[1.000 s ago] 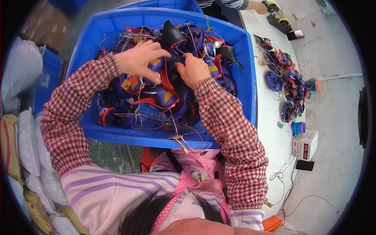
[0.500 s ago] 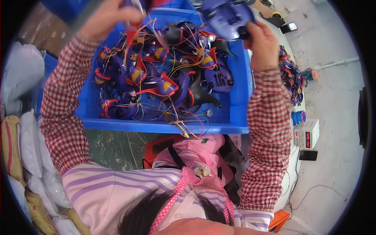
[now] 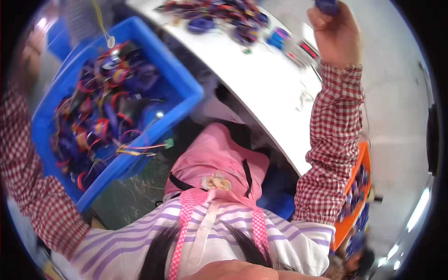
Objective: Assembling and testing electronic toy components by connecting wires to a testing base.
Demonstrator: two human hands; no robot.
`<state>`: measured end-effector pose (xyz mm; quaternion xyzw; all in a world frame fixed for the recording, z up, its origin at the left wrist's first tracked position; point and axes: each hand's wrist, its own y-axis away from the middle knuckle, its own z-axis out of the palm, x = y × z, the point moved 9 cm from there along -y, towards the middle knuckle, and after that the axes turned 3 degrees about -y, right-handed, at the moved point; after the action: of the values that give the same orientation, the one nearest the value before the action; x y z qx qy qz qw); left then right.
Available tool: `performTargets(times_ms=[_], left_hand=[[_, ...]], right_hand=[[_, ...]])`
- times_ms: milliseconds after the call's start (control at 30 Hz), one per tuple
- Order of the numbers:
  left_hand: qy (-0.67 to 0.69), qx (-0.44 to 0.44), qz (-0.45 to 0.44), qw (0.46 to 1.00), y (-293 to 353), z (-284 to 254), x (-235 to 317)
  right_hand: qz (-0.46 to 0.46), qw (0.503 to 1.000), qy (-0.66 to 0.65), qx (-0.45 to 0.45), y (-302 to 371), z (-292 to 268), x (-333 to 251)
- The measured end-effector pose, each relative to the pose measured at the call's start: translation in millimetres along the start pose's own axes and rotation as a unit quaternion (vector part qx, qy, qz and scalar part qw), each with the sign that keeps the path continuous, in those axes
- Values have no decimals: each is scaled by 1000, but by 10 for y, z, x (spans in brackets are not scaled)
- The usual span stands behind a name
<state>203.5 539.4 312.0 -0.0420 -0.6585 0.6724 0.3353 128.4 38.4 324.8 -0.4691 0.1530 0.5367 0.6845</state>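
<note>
Right hand [image 3: 338, 36]: purple part [image 3: 326, 6] is clamped, apparently held high to clear counter [image 3: 254, 95] | left hand [image 3: 32, 53]: blurred, grip cannot be told

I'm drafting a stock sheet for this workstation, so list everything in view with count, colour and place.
Tub: one, blue, left
Wired parts: many, mostly purple and red, inside tub
Connector: one, green, by tub's near edge
Blurred item: unclear, grey, top left
Table: one, white, upper middle
Parts pile: uncounted, purple and red, table's far end
Round item: one, blue, beside pile
Display unit: one, pale with red display, right of round item
Crate: one, orange, right
Apron: one, pink, on wearer
Sleeves: two, red-white check, left and right
Left grip: one, bare, upper left, blurred
Right grip: one, bare, upper right, holding purple part
</note>
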Motion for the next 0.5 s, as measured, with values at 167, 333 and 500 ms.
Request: performTargets(times_ms=[167,333,500], left_hand=[[83,-82,-272,955,283,1553,-1229],[107,-177,-449,869,813,4013,-1504],[114,-188,-570,792,1696,4416,-2423]], right_hand=[[-50,860,501,87,1283,-380,-651],[100,880,350,304,2527,-1551,-529],[166,847,341,371,3222,-2388,-258]])
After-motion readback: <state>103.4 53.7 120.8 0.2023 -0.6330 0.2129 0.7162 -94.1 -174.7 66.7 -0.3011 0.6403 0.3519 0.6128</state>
